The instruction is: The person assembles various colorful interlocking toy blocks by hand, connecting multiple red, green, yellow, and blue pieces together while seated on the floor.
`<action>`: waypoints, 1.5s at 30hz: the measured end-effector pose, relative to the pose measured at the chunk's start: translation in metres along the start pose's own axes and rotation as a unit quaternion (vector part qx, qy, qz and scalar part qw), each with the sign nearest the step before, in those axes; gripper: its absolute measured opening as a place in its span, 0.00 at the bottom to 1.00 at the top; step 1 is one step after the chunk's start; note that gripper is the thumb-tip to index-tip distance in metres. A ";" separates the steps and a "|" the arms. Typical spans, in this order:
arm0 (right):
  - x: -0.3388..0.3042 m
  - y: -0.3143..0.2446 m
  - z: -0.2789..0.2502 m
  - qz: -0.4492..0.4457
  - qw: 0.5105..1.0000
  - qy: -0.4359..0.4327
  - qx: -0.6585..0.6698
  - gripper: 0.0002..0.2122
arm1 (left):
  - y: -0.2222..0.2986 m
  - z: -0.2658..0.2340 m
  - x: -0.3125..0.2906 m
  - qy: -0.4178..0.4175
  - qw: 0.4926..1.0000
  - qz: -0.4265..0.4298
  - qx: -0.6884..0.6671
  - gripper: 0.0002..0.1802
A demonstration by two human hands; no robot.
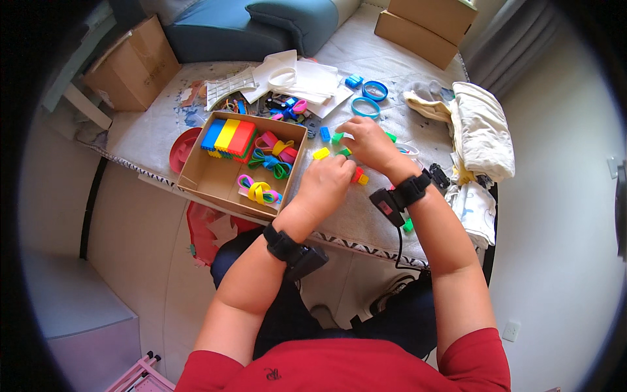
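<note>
Already, stacked bricks (228, 136) fill one corner of the cardboard box (210, 185); a yellow brick (321, 153) and green brick (408, 225) lie outside. Left hand (328, 183) and right hand (372, 147) curl their fingers; whether they grip anything, I cannot tell.

Wide fisheye view from the wearer's head, near and above the table (330, 212) — tilted down and forward onto left hand (326, 185) and right hand (372, 145) over it, with floor (147, 242) before the table, wall (555, 202) to its right.
</note>
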State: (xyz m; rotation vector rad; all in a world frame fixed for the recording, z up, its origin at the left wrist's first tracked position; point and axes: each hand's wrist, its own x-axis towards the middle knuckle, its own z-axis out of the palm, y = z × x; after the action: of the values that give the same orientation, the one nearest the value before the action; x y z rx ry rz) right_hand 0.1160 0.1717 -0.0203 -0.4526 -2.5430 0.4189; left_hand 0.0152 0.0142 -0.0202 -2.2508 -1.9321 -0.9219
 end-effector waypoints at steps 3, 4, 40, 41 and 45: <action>0.009 0.001 0.010 0.017 1.000 -0.017 0.015 0.09 | -0.007 0.002 -0.003 -0.005 1.000 -0.021 0.001 0.05; 0.010 0.002 0.012 0.041 0.998 -0.044 0.016 0.08 | -0.006 0.003 -0.004 -0.007 1.000 -0.022 0.001 0.05; -0.081 -0.032 -0.065 0.275 0.942 0.054 0.182 0.07 | 0.017 0.004 -0.004 -0.032 0.982 -0.021 -0.184 0.13; -0.071 -0.020 -0.066 0.276 0.943 0.056 0.180 0.07 | 0.017 0.004 -0.002 -0.026 0.980 -0.028 -0.195 0.13; -0.047 0.029 -0.051 0.143 0.984 0.083 -0.067 0.08 | 0.017 0.006 0.001 -0.013 0.973 -0.031 -0.226 0.12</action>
State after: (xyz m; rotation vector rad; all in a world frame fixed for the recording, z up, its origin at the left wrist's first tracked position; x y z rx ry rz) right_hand 0.1887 0.1892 -0.0097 -0.8737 -2.3586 0.2990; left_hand 0.0326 0.0131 -0.0189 -2.4417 -1.9726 -1.4811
